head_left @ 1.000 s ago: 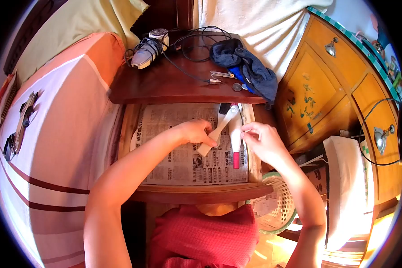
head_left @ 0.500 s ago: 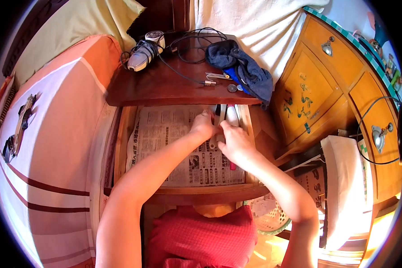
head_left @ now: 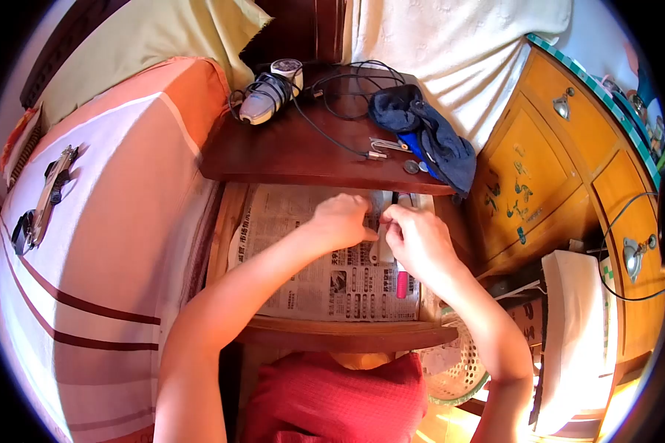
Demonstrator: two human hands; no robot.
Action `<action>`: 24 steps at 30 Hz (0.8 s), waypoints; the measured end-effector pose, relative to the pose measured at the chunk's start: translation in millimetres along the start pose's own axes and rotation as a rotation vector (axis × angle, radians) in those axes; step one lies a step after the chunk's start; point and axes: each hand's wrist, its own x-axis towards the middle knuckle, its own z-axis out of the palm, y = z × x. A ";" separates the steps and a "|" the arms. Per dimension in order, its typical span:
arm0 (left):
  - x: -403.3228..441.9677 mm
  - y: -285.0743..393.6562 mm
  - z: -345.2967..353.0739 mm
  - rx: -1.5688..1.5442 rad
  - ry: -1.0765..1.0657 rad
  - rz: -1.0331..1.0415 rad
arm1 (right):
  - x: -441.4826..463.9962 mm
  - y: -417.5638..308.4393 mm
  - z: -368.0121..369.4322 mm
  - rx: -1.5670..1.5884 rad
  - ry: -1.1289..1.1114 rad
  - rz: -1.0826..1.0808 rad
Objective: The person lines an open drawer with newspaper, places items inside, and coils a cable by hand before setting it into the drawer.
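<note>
Head view gives me my left hand [head_left: 341, 221] and right hand [head_left: 423, 240] close together over the newspaper [head_left: 303, 284], fingers bent in narrow; I cannot tell whether either grips anything. A pale flat tool [head_left: 381, 253] shows between them, just nearer me than the fingertips. The red handle [head_left: 401, 285] lies nearer me than my right fingers, the dark cloth [head_left: 423, 133] beyond them.

The counter [head_left: 273, 159] is showing dark reddish brown; the cabinet [head_left: 533, 140] is displaying yellow-orange with green and dark motifs (its top edge [head_left: 602, 96] is carrying teal checks). The bedspread [head_left: 125, 221] is combining orange, pale pink and white with dark red stripes. The newspaper [head_left: 303, 288] is presenting black print on grey; the slim object [head_left: 401, 285] is exhibiting a pinkish-red end.
</note>
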 end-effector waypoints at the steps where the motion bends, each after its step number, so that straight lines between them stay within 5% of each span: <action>1: -8.4 -3.8 -18.9 -0.109 0.040 0.072 | 3.8 -4.2 -4.9 0.141 0.082 -0.076; 2: -21.5 6.2 -50.8 -0.391 0.026 -0.022 | 11.0 -6.4 -6.0 0.270 0.164 -0.106; 3: -27.2 -0.5 -64.8 -0.398 0.232 0.028 | 19.1 -12.8 -15.7 0.303 0.208 -0.104; 5: -24.2 -26.1 -84.7 -0.353 0.790 0.101 | 43.8 -11.8 -25.0 0.324 0.426 -0.176; 9: -8.4 -95.4 -128.5 0.017 1.198 -0.176 | 86.2 -2.4 -43.2 0.178 0.491 -0.080; 11: 4.5 -116.9 -139.3 -0.031 1.087 -0.335 | 94.5 -0.5 -39.8 -0.004 0.560 -0.176; 15: 29.1 -130.7 -148.1 -0.173 0.704 -0.286 | 96.8 -1.7 -30.1 -0.199 0.603 -0.167; 21: 35.7 -120.4 -145.4 0.113 0.635 -0.398 | 91.3 4.9 -16.1 -0.207 0.515 -0.143; 24: 37.9 -128.7 -135.0 0.006 0.804 -0.408 | 90.1 6.3 -8.0 -0.158 0.498 -0.146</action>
